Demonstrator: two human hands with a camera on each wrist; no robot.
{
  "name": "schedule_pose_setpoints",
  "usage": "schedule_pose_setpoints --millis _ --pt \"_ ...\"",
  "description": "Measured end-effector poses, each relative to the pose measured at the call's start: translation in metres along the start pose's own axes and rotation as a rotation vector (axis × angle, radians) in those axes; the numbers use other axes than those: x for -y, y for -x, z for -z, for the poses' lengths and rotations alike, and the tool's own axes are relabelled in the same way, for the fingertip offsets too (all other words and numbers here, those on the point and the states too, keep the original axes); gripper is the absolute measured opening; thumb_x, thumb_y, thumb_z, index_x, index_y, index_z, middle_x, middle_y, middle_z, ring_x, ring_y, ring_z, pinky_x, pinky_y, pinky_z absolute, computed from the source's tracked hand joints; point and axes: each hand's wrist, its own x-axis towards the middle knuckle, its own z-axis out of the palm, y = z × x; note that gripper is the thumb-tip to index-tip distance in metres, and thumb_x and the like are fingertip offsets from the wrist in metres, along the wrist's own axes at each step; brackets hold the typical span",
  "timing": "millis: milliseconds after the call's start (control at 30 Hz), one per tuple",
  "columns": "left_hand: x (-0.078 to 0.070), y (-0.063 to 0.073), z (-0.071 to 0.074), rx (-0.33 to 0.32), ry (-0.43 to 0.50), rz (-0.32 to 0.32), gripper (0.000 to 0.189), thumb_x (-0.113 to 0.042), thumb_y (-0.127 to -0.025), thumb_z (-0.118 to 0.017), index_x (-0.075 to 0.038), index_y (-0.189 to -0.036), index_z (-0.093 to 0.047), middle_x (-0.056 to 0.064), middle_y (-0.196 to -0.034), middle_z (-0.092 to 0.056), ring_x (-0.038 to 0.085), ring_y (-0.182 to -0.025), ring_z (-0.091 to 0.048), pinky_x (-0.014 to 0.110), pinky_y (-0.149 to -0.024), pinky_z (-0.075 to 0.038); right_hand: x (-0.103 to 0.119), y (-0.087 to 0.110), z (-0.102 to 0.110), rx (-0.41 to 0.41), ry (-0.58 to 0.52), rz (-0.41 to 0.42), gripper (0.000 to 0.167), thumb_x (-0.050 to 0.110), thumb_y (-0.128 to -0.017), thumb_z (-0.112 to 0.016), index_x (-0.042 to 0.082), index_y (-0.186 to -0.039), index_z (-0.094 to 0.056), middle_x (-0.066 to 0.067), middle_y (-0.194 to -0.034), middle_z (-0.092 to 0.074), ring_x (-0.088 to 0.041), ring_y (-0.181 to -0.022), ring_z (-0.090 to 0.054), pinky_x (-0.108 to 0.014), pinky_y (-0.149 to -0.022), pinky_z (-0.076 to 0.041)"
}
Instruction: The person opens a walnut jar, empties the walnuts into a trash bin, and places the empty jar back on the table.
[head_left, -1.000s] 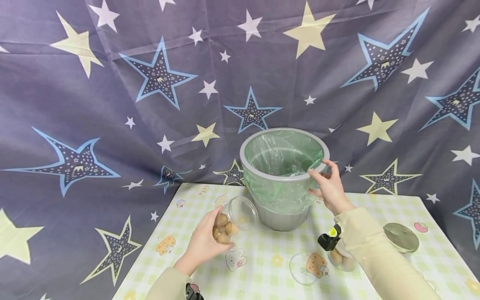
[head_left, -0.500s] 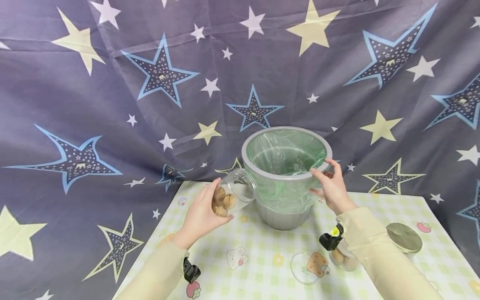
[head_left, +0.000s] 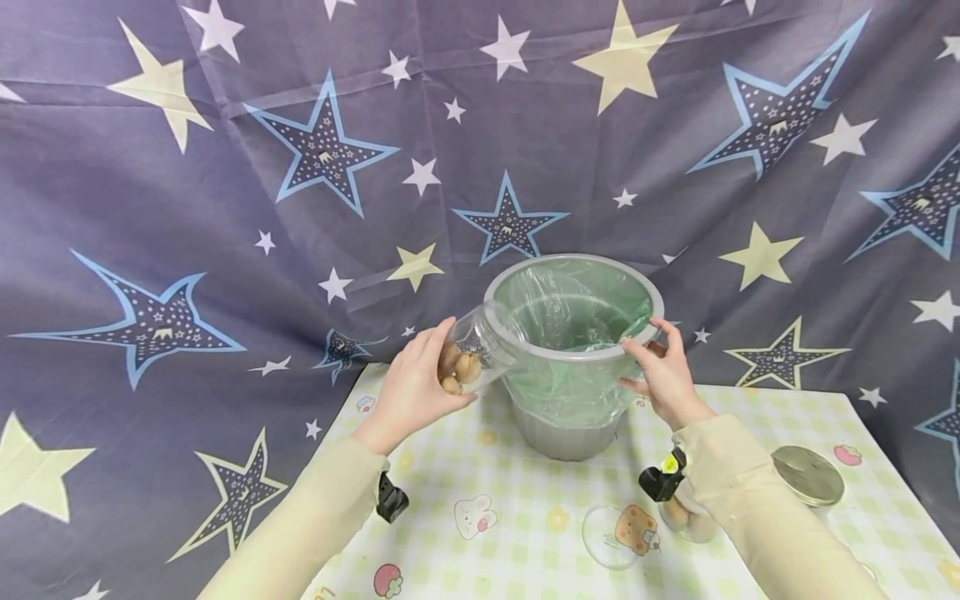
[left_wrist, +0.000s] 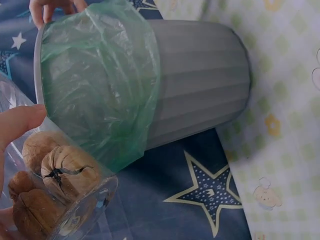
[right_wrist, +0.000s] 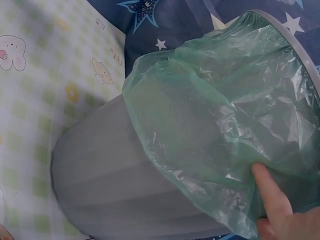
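My left hand (head_left: pixel 414 385) grips a clear plastic jar (head_left: pixel 487 342) tilted on its side, its mouth at the left rim of the bin. Several walnuts (head_left: pixel 468 367) lie toward the jar's bottom; close up in the left wrist view, one walnut (left_wrist: pixel 70 172) has a dark crack. The grey trash can (head_left: pixel 567 435) stands upright, lined with a green plastic bag (head_left: pixel 558 387) folded over its outside. On the right side of the rim, my right hand (head_left: pixel 663 371) holds the bin's edge between thumb and fingers. One finger (right_wrist: pixel 272 195) lies against the bag outside.
Under my right forearm stands another clear container (head_left: pixel 688 518) with brown round things inside, partly hidden. A clear round lid (head_left: pixel 600 537) lies left of it. Farther right is a metallic-lidded container (head_left: pixel 808 475). A checkered cloth (head_left: pixel 525 508) covers the table; a star-printed curtain (head_left: pixel 360 275) hangs behind.
My left hand has raised the jar up and to the right, from beside the bin to its rim. The right hand has stayed on the rim.
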Motion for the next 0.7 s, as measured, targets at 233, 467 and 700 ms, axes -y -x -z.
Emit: schedule_pose_setpoints --millis 233,467,700 --pt "-0.001 -0.018 -0.001 0.035 -0.06 -0.013 0.103 -0.035 -0.056 -0.088 -0.008 -0.142 -0.038 0.014 -0.12 -0.057 0.033 -0.104 -0.058 0.047 -0.087 -0.049 -0.001 0.0 0.003 -0.002 0.008 0.002 0.066 0.019 -0.094 -0.055 0.021 -0.146 -0.013 0.002 -0.112 -0.034 -0.009 -0.106 -0.043 -0.051 -0.093 -0.047" --pt "0.002 -0.033 -0.001 0.063 -0.122 -0.038 0.102 -0.038 -0.057 -0.088 -0.008 -0.141 -0.039 0.015 -0.118 -0.057 0.035 -0.099 -0.059 0.049 -0.082 -0.049 -0.001 0.0 0.003 0.005 0.006 0.0 0.069 0.02 -0.094 -0.056 0.022 -0.147 -0.012 0.002 -0.113 -0.034 -0.007 -0.104 -0.044 -0.051 -0.095 -0.046" --pt "0.003 -0.048 0.005 0.115 -0.173 -0.068 0.1 -0.035 -0.059 -0.085 -0.011 -0.143 -0.037 0.015 -0.118 -0.055 0.032 -0.098 -0.057 0.048 -0.083 -0.049 0.0 0.001 0.0 0.004 0.014 -0.002 0.07 0.02 -0.095 -0.055 0.022 -0.149 -0.01 -0.001 -0.121 -0.032 -0.015 -0.115 -0.041 -0.051 -0.095 -0.046"
